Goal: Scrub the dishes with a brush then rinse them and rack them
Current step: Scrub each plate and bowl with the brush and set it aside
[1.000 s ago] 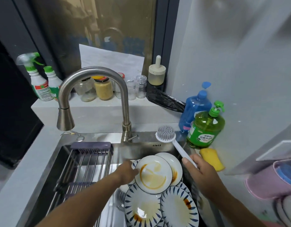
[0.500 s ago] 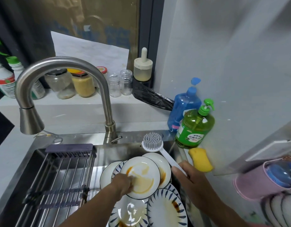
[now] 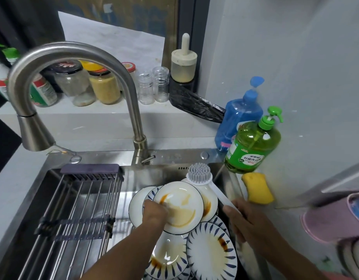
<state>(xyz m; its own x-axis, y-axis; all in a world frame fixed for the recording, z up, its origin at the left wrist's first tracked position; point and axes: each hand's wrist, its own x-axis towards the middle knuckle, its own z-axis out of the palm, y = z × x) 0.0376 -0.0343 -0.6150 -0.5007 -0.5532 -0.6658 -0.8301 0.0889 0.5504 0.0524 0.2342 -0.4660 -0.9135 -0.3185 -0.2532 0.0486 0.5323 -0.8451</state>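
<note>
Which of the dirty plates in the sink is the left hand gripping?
The plain white plate with a thin dark rim and brown sauce smear, topmost in the pile. The left hand pinches its left edge; the blue-patterned plates lie untouched.

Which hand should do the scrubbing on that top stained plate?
Right. The right hand already grips the white long-handled brush, beside the stained white plate; the left hand holds that plate's edge.
</note>
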